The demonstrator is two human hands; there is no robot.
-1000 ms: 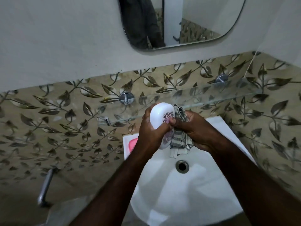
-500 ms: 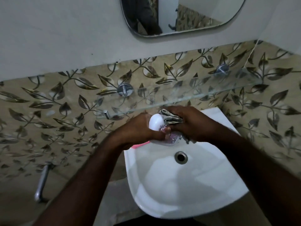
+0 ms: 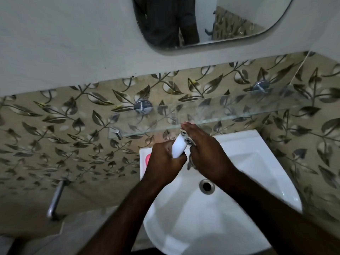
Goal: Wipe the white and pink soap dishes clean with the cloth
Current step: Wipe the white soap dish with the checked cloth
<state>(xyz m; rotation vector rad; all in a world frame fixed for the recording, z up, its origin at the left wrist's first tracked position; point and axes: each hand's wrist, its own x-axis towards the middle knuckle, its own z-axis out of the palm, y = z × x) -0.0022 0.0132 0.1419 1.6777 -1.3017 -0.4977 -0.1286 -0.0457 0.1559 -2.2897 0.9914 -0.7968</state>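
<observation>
My left hand (image 3: 163, 162) grips the white soap dish (image 3: 178, 147) edge-on above the back of the white sink (image 3: 257, 162). My right hand (image 3: 204, 150) lies flat with straight fingers and presses the striped cloth (image 3: 185, 137) against the dish's right face. A bit of cloth hangs below the palm. The pink soap dish (image 3: 148, 159) sits on the sink's back left corner, mostly hidden behind my left hand.
A glass shelf (image 3: 239, 115) on chrome pegs runs just above and behind my hands. The sink drain (image 3: 207, 186) lies below them. A mirror (image 3: 211, 21) hangs on the wall above, and a chrome pipe (image 3: 55, 199) sticks out at lower left.
The white dish has turned from face-on to edge-on. My right hand has gone from curled round the cloth to flat, fingers straight, pressing the cloth along the dish.
</observation>
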